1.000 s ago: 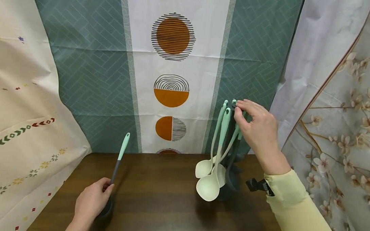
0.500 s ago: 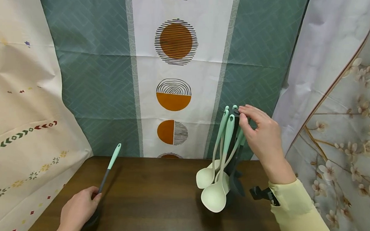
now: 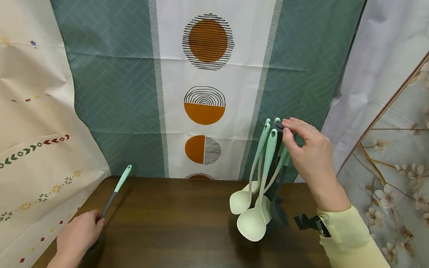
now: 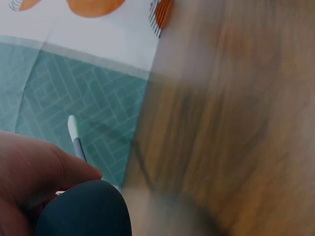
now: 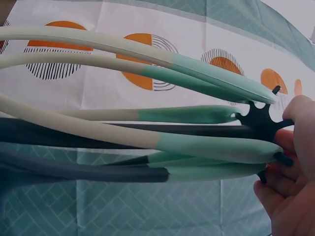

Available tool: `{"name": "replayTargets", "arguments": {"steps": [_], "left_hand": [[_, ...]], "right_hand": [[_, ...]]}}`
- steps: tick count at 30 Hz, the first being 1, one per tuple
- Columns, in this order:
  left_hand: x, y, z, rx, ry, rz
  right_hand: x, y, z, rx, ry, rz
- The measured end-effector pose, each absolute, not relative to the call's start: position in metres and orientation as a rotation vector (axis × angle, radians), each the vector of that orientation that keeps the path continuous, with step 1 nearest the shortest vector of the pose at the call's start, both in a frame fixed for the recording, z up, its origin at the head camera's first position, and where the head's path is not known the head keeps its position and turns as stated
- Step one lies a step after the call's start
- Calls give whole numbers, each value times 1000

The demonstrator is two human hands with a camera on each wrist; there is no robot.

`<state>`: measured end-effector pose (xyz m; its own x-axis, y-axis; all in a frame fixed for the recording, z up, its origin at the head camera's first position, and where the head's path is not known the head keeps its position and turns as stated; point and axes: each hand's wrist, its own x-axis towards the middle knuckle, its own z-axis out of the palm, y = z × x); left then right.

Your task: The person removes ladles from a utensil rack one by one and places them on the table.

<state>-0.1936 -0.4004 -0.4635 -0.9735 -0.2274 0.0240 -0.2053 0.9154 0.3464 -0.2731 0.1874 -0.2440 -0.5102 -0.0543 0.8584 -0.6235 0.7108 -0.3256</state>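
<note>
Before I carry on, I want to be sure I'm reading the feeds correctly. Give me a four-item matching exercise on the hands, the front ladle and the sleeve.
Column one
1. left hand
2. right hand
3. front ladle
4. sleeve

Column two
A. pale yellow
B. at the top of the dark rack
C. cream bowl, mint-green handle
D. gripping the grey-shafted utensil, apart from the hanging bunch

Right pairs: 1-D, 2-B, 3-C, 4-A
</note>
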Motion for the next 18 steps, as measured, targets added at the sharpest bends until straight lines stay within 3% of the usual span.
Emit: {"name": "replayTargets", "arguments": {"steps": [18], "left_hand": [[-195,-434,-465,425,-3074,-458]], "right_hand": [[-279,182,-239,530,-2011,793]]}}
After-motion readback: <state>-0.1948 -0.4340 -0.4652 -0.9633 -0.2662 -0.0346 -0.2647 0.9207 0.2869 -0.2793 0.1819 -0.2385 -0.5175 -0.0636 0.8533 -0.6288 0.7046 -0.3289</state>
